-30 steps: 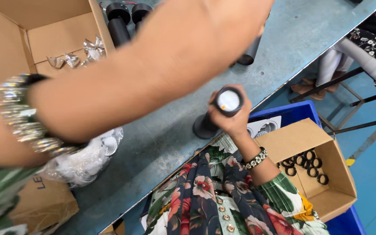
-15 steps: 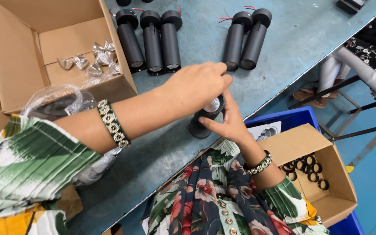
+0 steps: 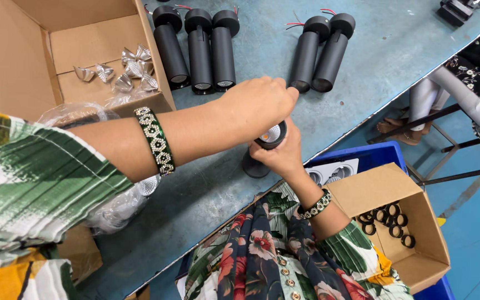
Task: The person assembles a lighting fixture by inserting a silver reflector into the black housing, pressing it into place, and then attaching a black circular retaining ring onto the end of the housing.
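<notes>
The scene is bright and evenly lit, with soft light falling from above. Shadows are faint: a soft dark patch lies on the table (image 3: 362, 50) under the left hand (image 3: 259, 105), and thin shadows run beside the black tubes (image 3: 201, 50). The inside walls of the cardboard box (image 3: 23, 72) are a little darker than its floor. The silver cones (image 3: 123, 72) give small glints, and the clear plastic bag (image 3: 123, 205) shows pale sheen. The lamp (image 3: 268, 139) held in the right hand (image 3: 281, 158) has a bright, slightly washed-out face. The near sleeve (image 3: 29, 189) looks soft and large, stretched by the wide lens at the left edge. The centre is sharp.
</notes>
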